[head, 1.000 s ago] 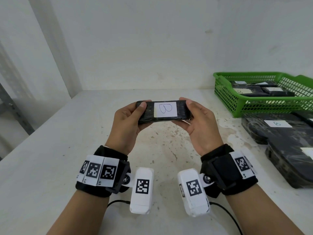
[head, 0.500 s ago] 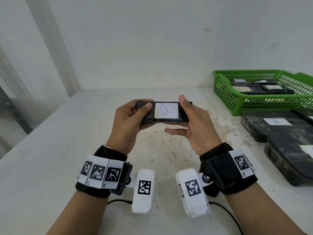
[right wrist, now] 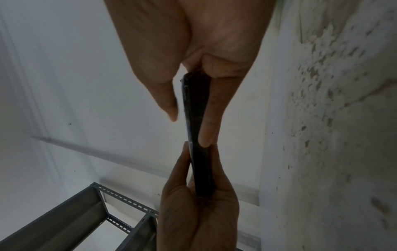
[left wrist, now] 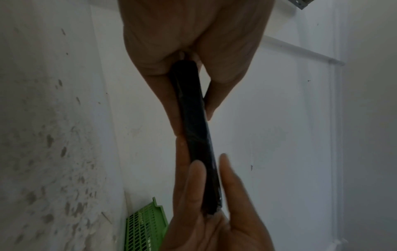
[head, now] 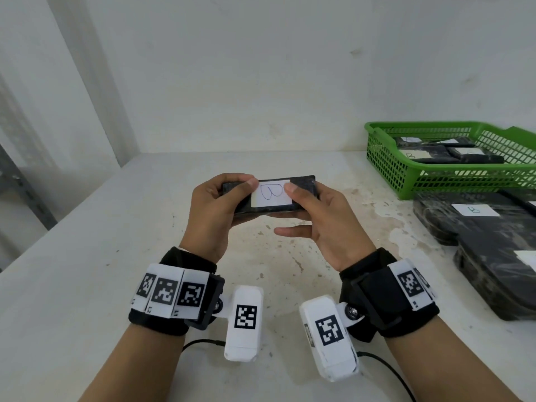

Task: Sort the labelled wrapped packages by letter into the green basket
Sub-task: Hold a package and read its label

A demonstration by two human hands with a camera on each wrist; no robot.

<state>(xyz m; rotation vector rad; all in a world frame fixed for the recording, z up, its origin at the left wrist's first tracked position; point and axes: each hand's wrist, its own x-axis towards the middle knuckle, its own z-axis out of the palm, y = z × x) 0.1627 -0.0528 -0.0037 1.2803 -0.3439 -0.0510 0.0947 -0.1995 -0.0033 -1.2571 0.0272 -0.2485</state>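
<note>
- Gripping the black wrapped package [head: 269, 195] at frame centre, both hands are pinching it: left hand [head: 216, 211] at its left end, right hand [head: 317, 219] at its right, thumbs on top.
- Running left-right is its long axis; the green basket [head: 452, 177] is sitting at the right edge, so the right hand is nearer.
- Looking slim and glossy in film, it is showing a white "B" label [head: 272, 194], above the speckled table [head: 87, 285].

The head view looks down at the stained white counter [head: 87, 285]; both wrist views, very near, share the thin black wrapped package [left wrist: 194, 129].
</note>
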